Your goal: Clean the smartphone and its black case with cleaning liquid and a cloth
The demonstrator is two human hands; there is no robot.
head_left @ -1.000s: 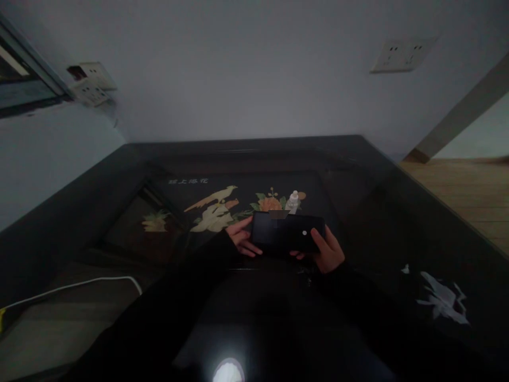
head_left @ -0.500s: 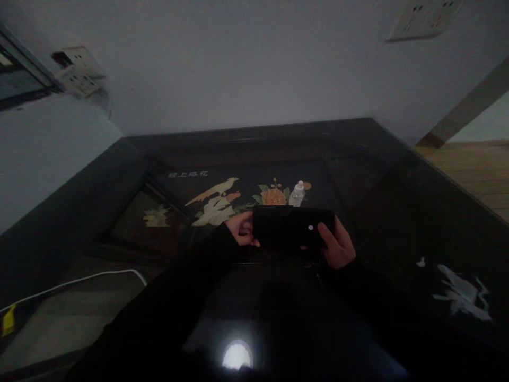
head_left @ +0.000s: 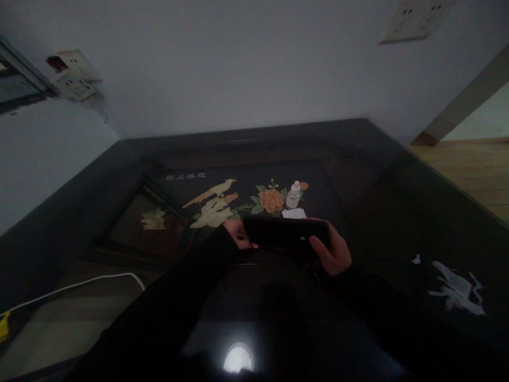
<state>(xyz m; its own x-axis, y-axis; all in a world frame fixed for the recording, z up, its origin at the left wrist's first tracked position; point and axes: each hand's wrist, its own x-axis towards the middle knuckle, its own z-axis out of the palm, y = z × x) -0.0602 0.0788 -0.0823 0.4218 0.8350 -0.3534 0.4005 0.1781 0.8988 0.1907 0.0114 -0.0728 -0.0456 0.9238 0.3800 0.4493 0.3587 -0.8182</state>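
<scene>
Both my hands hold a black phone [head_left: 284, 233] sideways over the dark glass-topped table [head_left: 397, 212]. My left hand [head_left: 237, 234] grips its left end, and my right hand [head_left: 336, 250] wraps its right end with the thumb lying on the screen near a small pale dot. Just beyond the phone stands a small clear bottle [head_left: 294, 194] with a white cap. A small white slip [head_left: 294, 213] lies on the table between the bottle and the phone. My black sleeves cover both forearms.
A bird-and-flower picture [head_left: 222, 201] shows under the glass. Crumpled white scraps [head_left: 457, 292] lie at the right. A white cable [head_left: 79, 284] runs along the left. Wall sockets [head_left: 413, 21] sit above. A lamp's reflection [head_left: 237, 358] glows near me.
The phone has tilted flatter and shifted slightly left and down. The white slip beyond it, hidden behind the phone before, now shows. The view has shifted a little.
</scene>
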